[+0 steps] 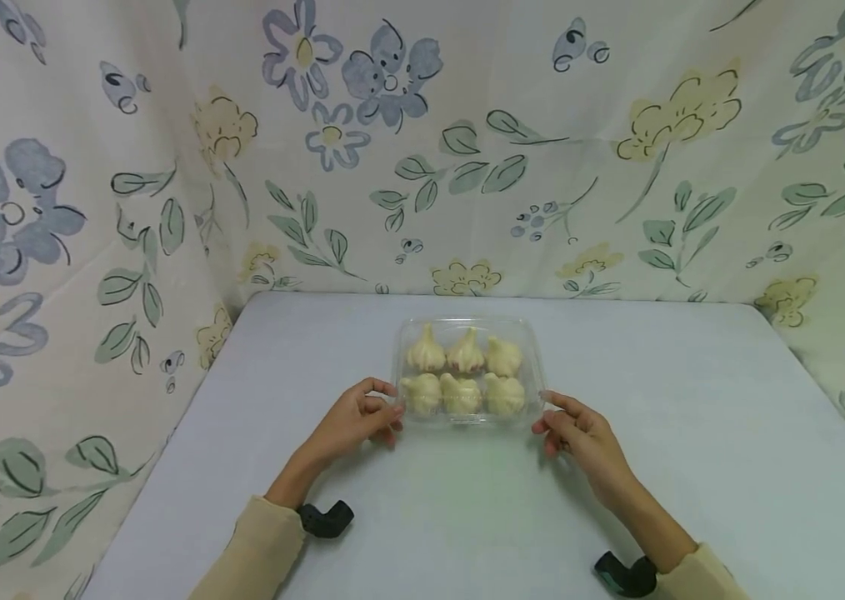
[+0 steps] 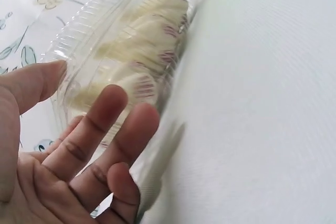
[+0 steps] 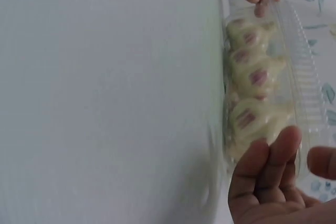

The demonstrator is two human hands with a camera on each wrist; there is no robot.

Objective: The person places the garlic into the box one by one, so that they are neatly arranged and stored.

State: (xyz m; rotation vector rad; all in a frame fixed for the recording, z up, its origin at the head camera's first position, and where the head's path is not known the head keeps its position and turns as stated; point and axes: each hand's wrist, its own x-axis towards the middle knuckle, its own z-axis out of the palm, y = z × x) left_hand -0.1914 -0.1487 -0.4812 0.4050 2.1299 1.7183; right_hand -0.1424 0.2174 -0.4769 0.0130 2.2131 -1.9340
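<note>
A clear plastic clamshell box (image 1: 469, 417) of pale garlic bulbs (image 1: 463, 393) sits on the table, its lid down. The bulbs lie in two rows, and purplish marks show on their undersides in both wrist views. At the box's left front corner is my left hand (image 1: 362, 417), its fingertips at the side wall. In the left wrist view its thumb (image 2: 50, 80) meets the rim while the other fingers bend loosely in front. My right hand (image 1: 580, 433) is at the right front corner, fingertips by the edge. Its thumb (image 3: 323, 161) stands apart from the fingers.
A white cloth covers the table (image 1: 460, 517). Floral curtains (image 1: 422, 167) hang behind it and along both sides. Dark curved devices are strapped to the left wrist (image 1: 327, 520) and the right wrist (image 1: 625, 575), below beige sleeves.
</note>
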